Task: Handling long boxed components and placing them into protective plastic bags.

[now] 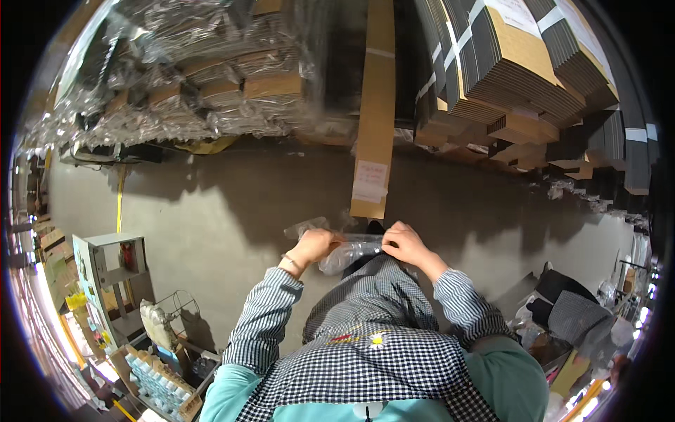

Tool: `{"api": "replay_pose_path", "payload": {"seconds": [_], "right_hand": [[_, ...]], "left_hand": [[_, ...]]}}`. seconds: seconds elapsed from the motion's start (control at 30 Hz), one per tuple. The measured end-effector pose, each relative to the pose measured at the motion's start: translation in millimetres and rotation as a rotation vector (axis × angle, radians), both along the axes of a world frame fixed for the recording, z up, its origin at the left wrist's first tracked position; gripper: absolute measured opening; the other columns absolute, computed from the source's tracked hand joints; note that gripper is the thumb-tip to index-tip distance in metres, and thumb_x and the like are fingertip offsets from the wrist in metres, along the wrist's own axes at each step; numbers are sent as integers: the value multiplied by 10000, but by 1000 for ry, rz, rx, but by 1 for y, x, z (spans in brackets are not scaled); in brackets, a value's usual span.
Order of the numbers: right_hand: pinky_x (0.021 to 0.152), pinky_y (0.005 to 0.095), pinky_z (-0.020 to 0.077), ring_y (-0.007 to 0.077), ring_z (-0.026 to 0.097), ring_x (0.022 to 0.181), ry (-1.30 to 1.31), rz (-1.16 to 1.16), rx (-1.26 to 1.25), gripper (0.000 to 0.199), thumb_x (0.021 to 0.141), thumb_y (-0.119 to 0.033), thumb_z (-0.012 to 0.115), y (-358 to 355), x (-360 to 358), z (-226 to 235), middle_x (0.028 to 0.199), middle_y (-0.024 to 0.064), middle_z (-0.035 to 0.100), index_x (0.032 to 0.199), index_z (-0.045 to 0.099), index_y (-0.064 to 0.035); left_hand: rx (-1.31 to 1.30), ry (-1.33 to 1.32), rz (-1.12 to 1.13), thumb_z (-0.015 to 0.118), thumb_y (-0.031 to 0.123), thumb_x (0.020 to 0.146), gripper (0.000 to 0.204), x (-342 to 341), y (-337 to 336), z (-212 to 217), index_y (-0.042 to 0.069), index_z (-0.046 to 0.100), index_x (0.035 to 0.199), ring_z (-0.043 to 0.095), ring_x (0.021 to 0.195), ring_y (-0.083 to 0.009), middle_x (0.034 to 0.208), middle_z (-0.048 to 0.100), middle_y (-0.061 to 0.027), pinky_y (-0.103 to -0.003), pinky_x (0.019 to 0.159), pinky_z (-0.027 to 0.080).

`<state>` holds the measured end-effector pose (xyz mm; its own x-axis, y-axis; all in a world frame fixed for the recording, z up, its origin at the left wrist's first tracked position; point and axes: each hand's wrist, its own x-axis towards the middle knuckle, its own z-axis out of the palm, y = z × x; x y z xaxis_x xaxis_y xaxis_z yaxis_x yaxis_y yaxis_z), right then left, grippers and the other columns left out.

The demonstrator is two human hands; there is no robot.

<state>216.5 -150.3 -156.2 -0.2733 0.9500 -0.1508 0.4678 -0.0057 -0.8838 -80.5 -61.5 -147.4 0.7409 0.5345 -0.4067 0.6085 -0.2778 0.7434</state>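
A clear plastic bag (342, 259) is stretched between my two hands, in front of my checked apron. My left hand (318, 246) is closed on its left side, with some loose film sticking out beyond the fingers. On the other side, my right hand (408, 245) pinches the plastic between thumb and fingers. Just past the bag, a long flat cardboard piece (373, 133) with a white paper label (370, 181) points toward me, its near end close to my hands.
Plastic-wrapped cardboard stacks (211, 77) stand at the far left. Strapped bundles of dark cardboard (513, 63) rise at the far right. Near left are a grey stand (116, 274) and a box of small pale pieces (155, 380). A person (569, 302) is at the right.
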Motion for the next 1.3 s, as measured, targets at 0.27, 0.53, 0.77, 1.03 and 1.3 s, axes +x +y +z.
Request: {"api": "replay_pose_path", "payload": {"seconds": [0.27, 0.53, 0.77, 1.03, 1.3], "right_hand": [[843, 431, 517, 313, 626, 976, -426, 128, 186, 194, 801, -80, 577, 46, 27, -78, 1033, 106, 679, 929, 723, -88], [759, 288, 458, 174, 580, 855, 504, -142, -249, 95, 760, -78, 627, 48, 32, 9, 856, 38, 609, 800, 700, -31], [794, 299, 467, 200, 601, 904, 362, -22, -228, 136, 764, -81, 632, 55, 42, 47, 912, 43, 626, 852, 730, -48], [706, 311, 525, 248, 644, 800, 197, -219, 111, 39, 809, -79, 650, 37, 34, 43, 923, 87, 636, 815, 661, -43], [606, 379, 572, 287, 692, 751, -218, -85, 469, 132, 798, -73, 685, 40, 35, 55, 993, 75, 679, 928, 664, -67]], "left_hand": [[349, 176, -40, 584, 148, 878, 239, 43, 38, -39, 146, 737, 1061, 667, 1013, -303, 1152, 691, -74, -426, 853, 520], [-105, -178, 183, 718, 59, 788, 124, 40, 78, 71, 78, 767, 901, 667, 848, -242, 990, 663, -50, -330, 780, 528], [-500, -360, 100, 740, 55, 798, 102, 43, 102, 55, 25, 763, 892, 602, 950, -185, 1012, 624, -62, -286, 856, 492], [-461, -440, 215, 760, 30, 793, 87, 53, 90, 60, 31, 755, 880, 580, 967, -170, 1044, 591, -53, -300, 837, 490], [-684, -538, 259, 741, 62, 824, 77, 50, 84, 48, 22, 701, 877, 536, 1047, -163, 1115, 556, -44, -277, 847, 462]]}}
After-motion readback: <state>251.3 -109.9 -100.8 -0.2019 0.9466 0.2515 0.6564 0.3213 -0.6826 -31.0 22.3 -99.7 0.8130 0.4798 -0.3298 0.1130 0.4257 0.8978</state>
